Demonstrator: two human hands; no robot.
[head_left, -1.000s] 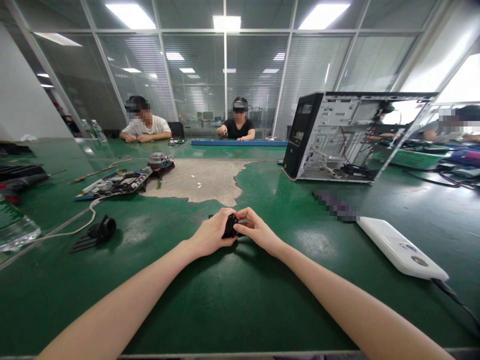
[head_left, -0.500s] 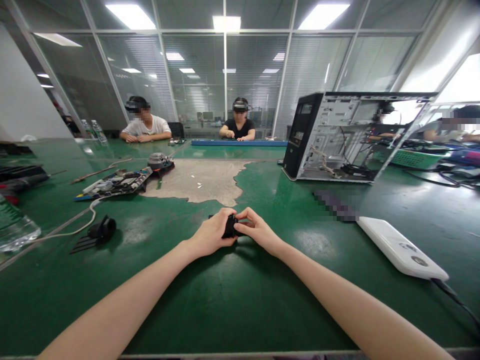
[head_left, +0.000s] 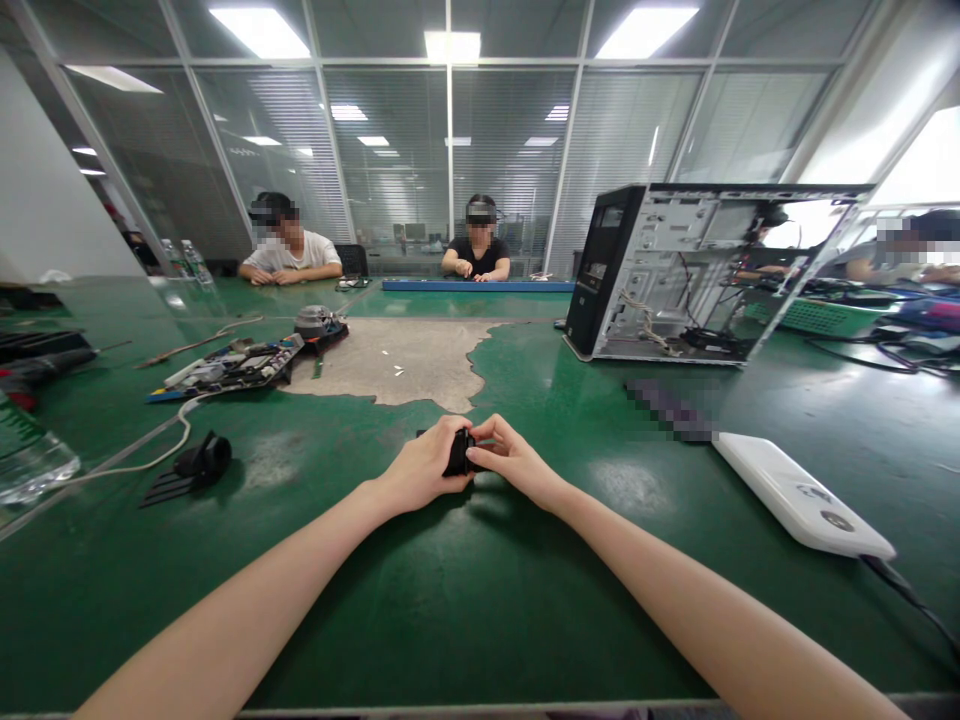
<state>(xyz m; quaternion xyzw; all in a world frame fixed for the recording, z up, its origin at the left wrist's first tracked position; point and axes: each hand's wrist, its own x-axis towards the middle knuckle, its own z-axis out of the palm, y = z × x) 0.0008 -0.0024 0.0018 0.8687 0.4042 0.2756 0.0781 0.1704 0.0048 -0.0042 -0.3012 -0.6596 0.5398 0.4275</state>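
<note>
Head view. Left hand [head_left: 421,468] curled around a small black part [head_left: 457,455]; its grip is closed on the part, thumb along the near side and fingers over the far side. Right hand [head_left: 517,465]: grip drawn to a pinch, thumb and fingertips on the part's right end. The hands cover most of the part, so its outline is uncertain, perhaps a blocky casing.

Positions, all taken from the computer case [head_left: 607,275], which stands open-sided on the green table [head_left: 465,620]. Small black part: left of the case and nearer the wearer. White device [head_left: 802,490] with a cable: nearer the wearer than the case, toward its right. Green basket [head_left: 844,318]: right of the case, partly seen past its frame. Grey patch [head_left: 397,360]: left of the case. Circuit board [head_left: 240,368]: farther left, well apart from it. Black bracket [head_left: 196,465]: well left of the case, nearer the wearer. Blue bar [head_left: 476,286]: left of the case, toward the far side.
</note>
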